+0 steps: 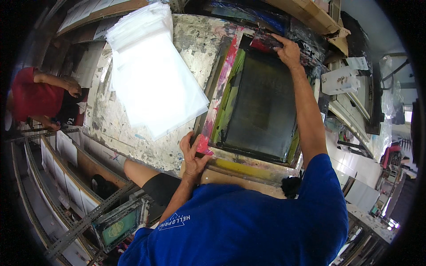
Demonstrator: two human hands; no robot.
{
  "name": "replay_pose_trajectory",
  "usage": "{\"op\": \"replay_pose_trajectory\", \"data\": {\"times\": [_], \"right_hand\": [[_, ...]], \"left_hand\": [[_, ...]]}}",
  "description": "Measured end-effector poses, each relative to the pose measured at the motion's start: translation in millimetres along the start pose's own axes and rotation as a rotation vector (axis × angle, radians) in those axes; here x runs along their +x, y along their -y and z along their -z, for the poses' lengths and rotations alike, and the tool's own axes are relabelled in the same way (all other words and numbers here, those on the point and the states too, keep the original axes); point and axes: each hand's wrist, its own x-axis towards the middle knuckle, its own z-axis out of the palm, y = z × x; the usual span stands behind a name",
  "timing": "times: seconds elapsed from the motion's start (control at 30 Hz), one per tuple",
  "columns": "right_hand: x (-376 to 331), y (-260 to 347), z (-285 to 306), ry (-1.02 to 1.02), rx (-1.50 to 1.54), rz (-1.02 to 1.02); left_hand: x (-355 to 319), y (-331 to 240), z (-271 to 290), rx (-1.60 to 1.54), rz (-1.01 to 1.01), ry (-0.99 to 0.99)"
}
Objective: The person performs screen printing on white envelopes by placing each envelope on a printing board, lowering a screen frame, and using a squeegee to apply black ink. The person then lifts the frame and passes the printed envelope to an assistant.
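A screen-printing frame with a dark mesh lies on the worktable in front of me, its rails stained pink, red and yellow-green. My left hand grips its near left corner, thumb on the rail and fingers at the outer side. At the far right corner my right hand holds the frame's end beside a red ink smear, with the forefinger stretched along it. To the left of the frame, a fanned stack of clear or white plastic sheets covers part of the tabletop.
The paint-spattered table extends left, where a person in a red shirt stands. Shelving fills the lower left, with a green-meshed frame against it. At the right are a white plastic container and a cardboard box.
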Motion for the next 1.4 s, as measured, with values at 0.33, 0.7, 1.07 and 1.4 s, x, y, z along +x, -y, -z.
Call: {"op": "replay_pose_trajectory", "data": {"times": [0.33,0.7,1.07,1.4], "right_hand": [[-110.3,62.9,59.8,-0.051,0.578,-0.37],[-223.4,283.8,170.2,0.141,-0.159,-0.098],[-94.7,292.0,297.3,-0.062,0.073,0.19],[-68.2,275.0,302.2,-0.179,0.125,0.164]], "left_hand": [[-9.9,-0.4,-7.1,-0.184,0.091,-0.072],[65.8,-96.7,26.4,-0.375,-0.126,-0.359],[238.8,-141.6,-22.2,-0.678,-0.278,-0.496],[314.0,-34.9,-196.1,0.31,-0.18,0.03]]}}
